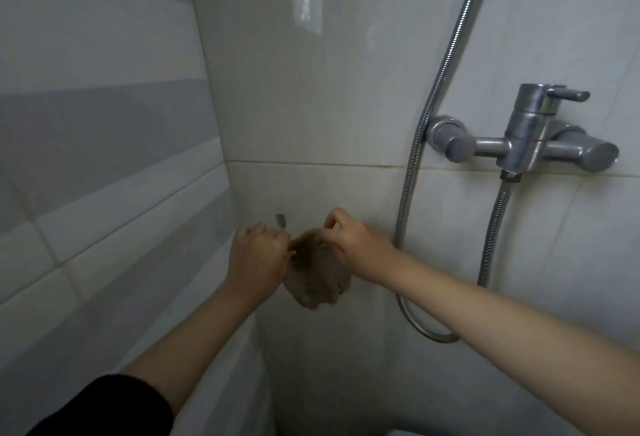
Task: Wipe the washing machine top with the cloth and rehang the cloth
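Note:
A brownish-grey cloth (313, 274) hangs bunched against the tiled wall, held between both hands. My left hand (258, 257) pinches its upper left edge, just below a small metal hook (280, 221) on the wall. My right hand (349, 243) pinches the upper right edge, fingers closed on the fabric. The cloth's lower part droops freely. The washing machine top is out of view.
A chrome shower mixer tap (530, 134) sticks out from the wall at the right. Its metal hose (412, 172) runs down the wall and loops just right of my right forearm. Grey striped tiles (104, 158) form the left wall, meeting in a corner.

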`<action>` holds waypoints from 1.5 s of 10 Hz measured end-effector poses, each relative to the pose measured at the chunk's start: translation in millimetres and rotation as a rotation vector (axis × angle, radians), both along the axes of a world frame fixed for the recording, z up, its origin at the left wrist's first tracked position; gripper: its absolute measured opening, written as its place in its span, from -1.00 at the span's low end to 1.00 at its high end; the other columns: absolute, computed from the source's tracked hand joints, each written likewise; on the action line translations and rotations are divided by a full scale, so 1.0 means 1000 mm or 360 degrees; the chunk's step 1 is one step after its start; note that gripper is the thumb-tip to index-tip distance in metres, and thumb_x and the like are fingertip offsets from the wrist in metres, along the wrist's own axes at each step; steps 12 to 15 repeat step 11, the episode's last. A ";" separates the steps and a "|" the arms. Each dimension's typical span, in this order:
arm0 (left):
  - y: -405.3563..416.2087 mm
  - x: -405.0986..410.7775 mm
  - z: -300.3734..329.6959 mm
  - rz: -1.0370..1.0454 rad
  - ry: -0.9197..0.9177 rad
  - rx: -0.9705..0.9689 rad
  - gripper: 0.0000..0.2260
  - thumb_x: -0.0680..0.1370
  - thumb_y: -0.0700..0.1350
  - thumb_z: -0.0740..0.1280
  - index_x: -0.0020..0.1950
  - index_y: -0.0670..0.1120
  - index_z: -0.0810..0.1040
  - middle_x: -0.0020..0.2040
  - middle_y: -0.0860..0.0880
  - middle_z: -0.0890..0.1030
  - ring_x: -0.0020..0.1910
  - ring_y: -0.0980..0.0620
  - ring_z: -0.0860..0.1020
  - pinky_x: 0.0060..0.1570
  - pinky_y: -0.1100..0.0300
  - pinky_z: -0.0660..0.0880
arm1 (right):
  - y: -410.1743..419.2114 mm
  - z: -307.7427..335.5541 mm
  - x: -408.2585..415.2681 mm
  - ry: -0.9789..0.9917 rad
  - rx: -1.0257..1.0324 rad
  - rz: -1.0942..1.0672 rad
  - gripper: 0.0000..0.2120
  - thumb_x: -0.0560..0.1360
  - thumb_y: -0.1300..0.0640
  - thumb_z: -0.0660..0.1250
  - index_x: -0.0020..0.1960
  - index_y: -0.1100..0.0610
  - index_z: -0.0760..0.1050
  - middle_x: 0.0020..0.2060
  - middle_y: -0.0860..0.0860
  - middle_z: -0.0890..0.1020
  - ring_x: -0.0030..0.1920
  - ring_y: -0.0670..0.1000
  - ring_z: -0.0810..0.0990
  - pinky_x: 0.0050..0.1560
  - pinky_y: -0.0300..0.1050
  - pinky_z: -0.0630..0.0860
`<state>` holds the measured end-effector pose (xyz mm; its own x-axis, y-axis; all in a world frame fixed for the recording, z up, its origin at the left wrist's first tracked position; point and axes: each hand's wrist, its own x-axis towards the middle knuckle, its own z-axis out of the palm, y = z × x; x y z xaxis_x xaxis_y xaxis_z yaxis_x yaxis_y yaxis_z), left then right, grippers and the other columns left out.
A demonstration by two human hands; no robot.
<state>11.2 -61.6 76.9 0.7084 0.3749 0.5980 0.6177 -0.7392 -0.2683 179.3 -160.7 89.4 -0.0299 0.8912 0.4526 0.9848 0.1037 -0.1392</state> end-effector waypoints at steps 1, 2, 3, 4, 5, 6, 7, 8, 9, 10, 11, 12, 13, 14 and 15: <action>0.045 -0.008 -0.005 -0.0015 0.0024 0.0434 -0.92 0.40 -0.13 0.38 -0.14 -0.10 0.57 -0.47 -0.07 0.54 -0.42 -0.12 0.52 -0.30 0.09 0.25 | 0.041 0.007 -0.013 0.0358 -0.0189 -0.0171 -0.81 0.53 -0.03 0.21 -0.05 0.10 0.35 -0.25 0.08 0.51 -0.19 0.15 0.52 -0.21 0.01 0.39; 0.073 -0.012 -0.009 -0.0193 0.0039 0.0615 -0.82 0.43 -0.28 0.24 -0.01 -0.10 0.51 -0.48 -0.11 0.48 -0.49 -0.11 0.47 -0.36 0.14 0.32 | 0.068 0.003 -0.018 0.0238 -0.0173 -0.0138 -0.78 0.54 -0.04 0.20 -0.11 0.09 0.25 -0.16 0.17 0.54 -0.12 0.18 0.53 -0.16 0.03 0.39; 0.100 -0.009 -0.015 -0.0309 0.0150 0.0602 -0.68 0.42 -0.27 0.16 0.00 -0.09 0.67 -0.47 -0.13 0.50 -0.56 -0.09 0.45 -0.44 0.19 0.36 | 0.091 -0.003 -0.025 0.0169 -0.0231 -0.0199 -0.83 0.59 0.00 0.13 -0.02 0.12 0.28 0.05 0.24 0.51 0.03 0.22 0.52 -0.06 0.07 0.39; 0.115 -0.001 -0.024 -0.0199 0.0268 0.0520 -0.65 0.41 -0.21 0.15 0.01 -0.10 0.70 -0.45 -0.12 0.52 -0.57 -0.08 0.47 -0.46 0.19 0.38 | 0.110 -0.015 -0.027 0.0100 -0.0267 -0.0303 -0.81 0.61 0.03 0.09 0.07 0.15 0.30 0.15 0.23 0.48 0.12 0.24 0.50 -0.06 0.05 0.37; 0.121 0.008 -0.034 -0.0097 0.0304 0.0389 -0.62 0.40 -0.18 0.13 0.01 -0.11 0.70 -0.45 -0.11 0.53 -0.57 -0.09 0.48 -0.48 0.19 0.39 | 0.117 -0.028 -0.029 -0.0031 -0.0269 -0.0321 -0.81 0.60 0.05 0.11 0.07 0.18 0.33 0.19 0.24 0.44 0.17 0.26 0.46 0.06 0.10 0.44; 0.120 0.011 -0.044 -0.0004 0.0383 0.0242 -0.67 0.39 -0.14 0.20 -0.01 -0.12 0.71 -0.44 -0.11 0.54 -0.56 -0.09 0.50 -0.49 0.19 0.41 | 0.115 -0.039 -0.029 -0.0249 -0.0257 -0.0349 -0.72 0.58 0.13 0.15 0.24 0.23 0.40 0.23 0.22 0.38 0.18 0.27 0.42 0.04 0.15 0.49; 0.111 0.010 -0.052 0.0116 0.0387 -0.0035 -0.57 0.23 -0.09 0.55 0.07 -0.12 0.68 -0.34 -0.14 0.59 -0.46 -0.14 0.56 -0.39 0.16 0.45 | 0.112 -0.048 -0.027 -0.0301 -0.0187 -0.0364 -0.63 0.49 0.19 0.29 0.28 0.18 0.41 0.22 0.20 0.43 0.16 0.28 0.44 0.03 0.14 0.51; 0.098 0.015 -0.048 0.0174 0.0273 -0.0506 -0.65 0.55 -0.06 0.28 0.34 -0.05 0.49 0.14 -0.20 0.53 0.08 -0.21 0.53 0.04 0.02 0.39 | 0.105 -0.045 -0.031 -0.0265 -0.0262 -0.0420 -0.55 0.47 0.16 0.29 0.35 0.11 0.36 0.24 0.13 0.44 0.23 0.23 0.40 0.12 0.08 0.44; 0.087 0.018 -0.043 0.0285 0.0128 -0.0796 -0.70 0.54 -0.02 0.23 0.22 -0.05 0.57 0.26 -0.18 0.41 0.24 -0.20 0.43 0.18 0.00 0.35 | 0.090 -0.044 -0.033 -0.0131 -0.0329 -0.0344 -0.58 0.47 0.20 0.23 0.33 0.11 0.39 0.23 0.12 0.51 0.23 0.21 0.43 0.18 0.07 0.40; 0.071 0.023 -0.024 0.0334 -0.0109 -0.1090 -0.72 0.52 -0.01 0.22 0.14 -0.11 0.56 0.18 -0.21 0.41 0.18 -0.24 0.45 0.13 -0.03 0.41 | 0.062 -0.028 -0.031 -0.0083 -0.0364 -0.0272 -0.61 0.45 0.24 0.24 0.26 0.09 0.46 0.23 0.07 0.56 0.22 0.19 0.48 0.22 0.09 0.42; 0.047 0.024 -0.019 0.0278 -0.0228 -0.1067 -0.77 0.50 -0.09 0.26 0.10 -0.15 0.51 0.15 -0.19 0.41 0.14 -0.24 0.46 0.03 0.00 0.42 | 0.013 -0.022 -0.038 -0.0058 -0.0198 -0.0015 -0.66 0.46 0.24 0.22 0.21 0.16 0.52 0.16 0.13 0.60 0.14 0.21 0.55 0.14 0.14 0.51; 0.047 0.024 -0.019 0.0278 -0.0228 -0.1067 -0.77 0.50 -0.09 0.26 0.10 -0.15 0.51 0.15 -0.19 0.41 0.14 -0.24 0.46 0.03 0.00 0.42 | 0.013 -0.022 -0.038 -0.0058 -0.0198 -0.0015 -0.66 0.46 0.24 0.22 0.21 0.16 0.52 0.16 0.13 0.60 0.14 0.21 0.55 0.14 0.14 0.51; 0.047 0.024 -0.019 0.0278 -0.0228 -0.1067 -0.77 0.50 -0.09 0.26 0.10 -0.15 0.51 0.15 -0.19 0.41 0.14 -0.24 0.46 0.03 0.00 0.42 | 0.013 -0.022 -0.038 -0.0058 -0.0198 -0.0015 -0.66 0.46 0.24 0.22 0.21 0.16 0.52 0.16 0.13 0.60 0.14 0.21 0.55 0.14 0.14 0.51; 0.047 0.024 -0.019 0.0278 -0.0228 -0.1067 -0.77 0.50 -0.09 0.26 0.10 -0.15 0.51 0.15 -0.19 0.41 0.14 -0.24 0.46 0.03 0.00 0.42 | 0.013 -0.022 -0.038 -0.0058 -0.0198 -0.0015 -0.66 0.46 0.24 0.22 0.21 0.16 0.52 0.16 0.13 0.60 0.14 0.21 0.55 0.14 0.14 0.51; 0.047 0.024 -0.019 0.0278 -0.0228 -0.1067 -0.77 0.50 -0.09 0.26 0.10 -0.15 0.51 0.15 -0.19 0.41 0.14 -0.24 0.46 0.03 0.00 0.42 | 0.013 -0.022 -0.038 -0.0058 -0.0198 -0.0015 -0.66 0.46 0.24 0.22 0.21 0.16 0.52 0.16 0.13 0.60 0.14 0.21 0.55 0.14 0.14 0.51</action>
